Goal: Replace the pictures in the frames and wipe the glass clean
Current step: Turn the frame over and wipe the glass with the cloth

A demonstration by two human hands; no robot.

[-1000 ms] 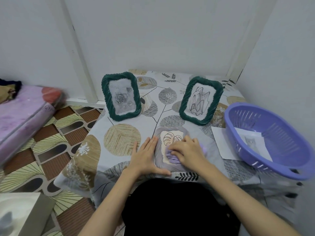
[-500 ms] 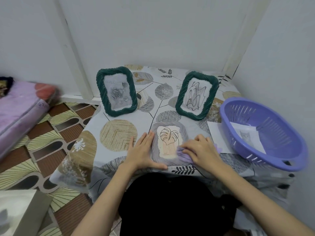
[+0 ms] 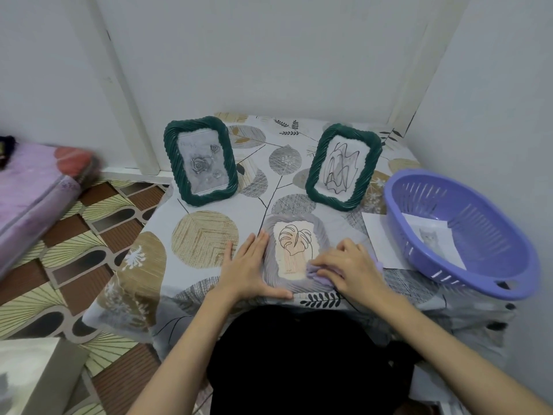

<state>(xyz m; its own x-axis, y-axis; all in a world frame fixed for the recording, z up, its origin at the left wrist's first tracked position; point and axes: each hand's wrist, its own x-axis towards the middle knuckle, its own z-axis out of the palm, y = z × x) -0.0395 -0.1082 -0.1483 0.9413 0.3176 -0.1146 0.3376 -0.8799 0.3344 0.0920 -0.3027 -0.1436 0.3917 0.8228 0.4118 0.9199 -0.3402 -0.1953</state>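
Grey frame lies flat at table's near edge, long axis running away from the person, between both hands. Left hand open flat, bracing its left side. Right hand curled, pressing a lilac cloth on the lower-right corner, probably glass. Patterned tablecloth, tight white-walled corner.

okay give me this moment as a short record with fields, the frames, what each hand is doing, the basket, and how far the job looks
flat frame: grey frame lying on the table, leaf drawing inside
left hand: flat on the table, bracing the frame's left edge
right hand: pressing a lilac cloth on the frame's lower right corner
standing frames: two green, rose picture left, abstract line drawing right
basket: purple, right side, holds a cat picture
stage: wiping under way
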